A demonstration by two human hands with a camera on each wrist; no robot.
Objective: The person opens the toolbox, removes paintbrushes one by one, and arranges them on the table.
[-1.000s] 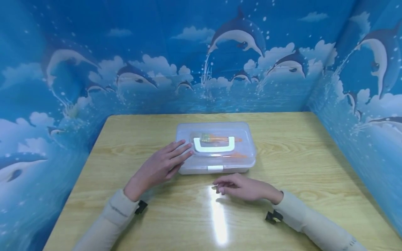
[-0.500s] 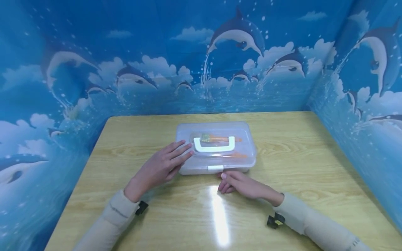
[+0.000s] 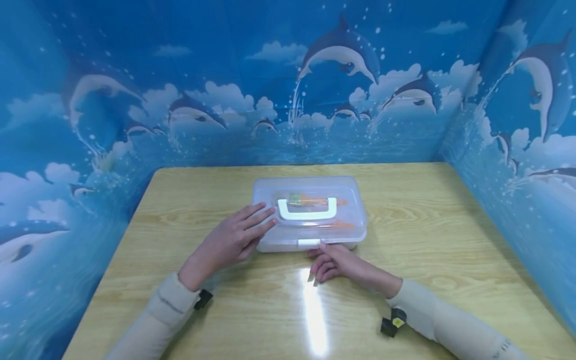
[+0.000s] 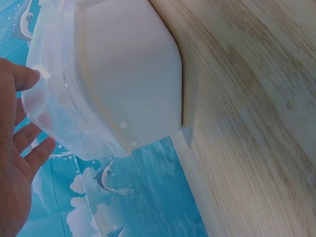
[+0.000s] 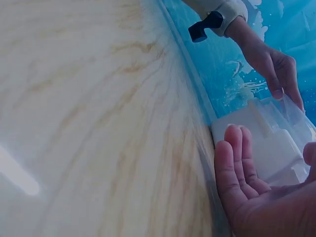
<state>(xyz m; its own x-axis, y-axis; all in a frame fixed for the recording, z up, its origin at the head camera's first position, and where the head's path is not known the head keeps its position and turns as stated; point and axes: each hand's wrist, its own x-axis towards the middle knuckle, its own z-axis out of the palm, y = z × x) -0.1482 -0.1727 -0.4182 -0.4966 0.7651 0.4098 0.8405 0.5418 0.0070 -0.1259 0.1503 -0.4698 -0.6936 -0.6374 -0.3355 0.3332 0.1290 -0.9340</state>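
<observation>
A clear plastic storage box [image 3: 351, 215] with a white handle [image 3: 307, 216] and a white front latch [image 3: 308, 243] stands closed on the table. My left hand [image 3: 234, 235] rests on the lid's left end, its fingers fairly straight. In the left wrist view, the thumb [image 4: 27, 76] and fingertips touch the clear lid [image 4: 64, 118]. At the box's front, the thumb of my right hand [image 3: 339, 262] touches beside the latch's right end, and the index finger lies just below it. The right hand's other fingers [image 5: 232, 168] bend loosely. An orange-handled brush [image 3: 310, 200] shows through the lid.
The wooden table [image 3: 405, 215] extends around the box, with a bright light reflection in front. A blue dolphin-print backdrop [image 3: 234, 135] surrounds its back and sides. Small black cameras hang at both wrists.
My right hand has moved forward from the table in front of the box up to the latch, its thumb now at the latch's right end. The left hand has stayed in place.
</observation>
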